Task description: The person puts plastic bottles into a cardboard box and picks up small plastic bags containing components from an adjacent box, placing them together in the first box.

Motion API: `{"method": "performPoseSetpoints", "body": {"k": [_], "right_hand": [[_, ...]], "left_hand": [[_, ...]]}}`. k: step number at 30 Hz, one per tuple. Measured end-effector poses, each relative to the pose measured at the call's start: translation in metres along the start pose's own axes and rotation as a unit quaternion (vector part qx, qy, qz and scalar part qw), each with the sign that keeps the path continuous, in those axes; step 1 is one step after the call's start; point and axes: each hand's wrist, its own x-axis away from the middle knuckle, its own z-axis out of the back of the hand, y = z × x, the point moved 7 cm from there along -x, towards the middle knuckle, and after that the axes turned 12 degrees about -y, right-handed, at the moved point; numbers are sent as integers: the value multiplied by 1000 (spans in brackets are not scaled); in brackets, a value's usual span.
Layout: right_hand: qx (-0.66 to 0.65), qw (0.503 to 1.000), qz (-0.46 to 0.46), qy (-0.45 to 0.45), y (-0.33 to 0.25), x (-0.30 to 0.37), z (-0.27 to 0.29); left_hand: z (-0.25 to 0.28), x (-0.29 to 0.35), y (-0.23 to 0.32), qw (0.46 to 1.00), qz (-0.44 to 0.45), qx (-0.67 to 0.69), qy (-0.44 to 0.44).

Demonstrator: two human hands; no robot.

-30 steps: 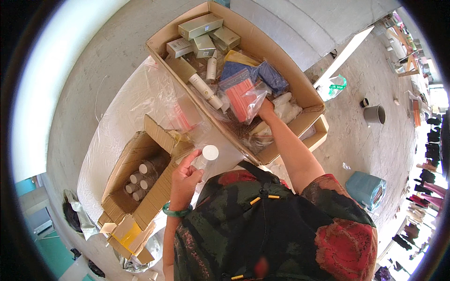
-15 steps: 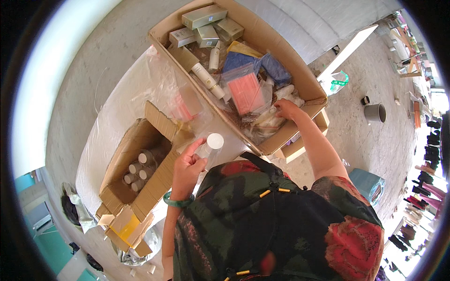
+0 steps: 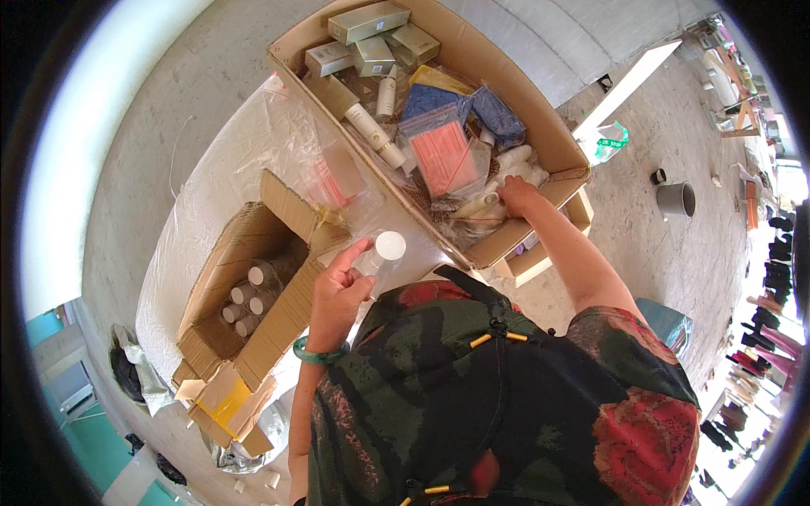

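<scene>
My left hand point(image 3: 338, 291) is closed around a clear bottle with a white cap point(image 3: 390, 246), held in front of my body between the two cardboard boxes. My right hand point(image 3: 518, 196) reaches into the near right corner of the large cardboard box point(image 3: 564, 187). Its fingers are bent down onto crumpled whitish items point(image 3: 521, 163), perhaps gloves, and the fingertips are partly hidden. Beside them lie a clear bag of pink items point(image 3: 442, 162) and blue packets point(image 3: 498, 118). White tubes point(image 3: 369, 131) and gold-toned small boxes point(image 3: 369, 23) fill the far left part.
A smaller open box point(image 3: 202, 325) at the left holds several white-capped bottles point(image 3: 243, 293). Both boxes rest on a surface covered with clear plastic sheeting point(image 3: 228, 164). On the floor to the right stands a grey bucket point(image 3: 676, 200), and a blue-grey container point(image 3: 664, 325) sits near my right elbow.
My right hand has shifted slightly right and deeper among the whitish items. The left hand keeps the bottle in nearly the same place.
</scene>
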Motion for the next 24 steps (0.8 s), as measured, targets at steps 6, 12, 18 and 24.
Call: {"method": "performPoseSetpoints", "body": {"k": [6, 12, 18, 24], "right_hand": [[-19, 1000, 17, 10, 10, -13, -10], [-229, 966, 114, 49, 42, 8, 17], [-302, 942, 103, 101, 58, 21, 30], [-208, 974, 73, 42, 54, 18, 23]], "left_hand": [[3, 4, 2, 1000, -8, 15, 11], [8, 10, -2, 1000, 1, 9, 13], [10, 11, -6, 1000, 3, 5, 7], [7, 11, -1, 1000, 7, 10, 12]]}}
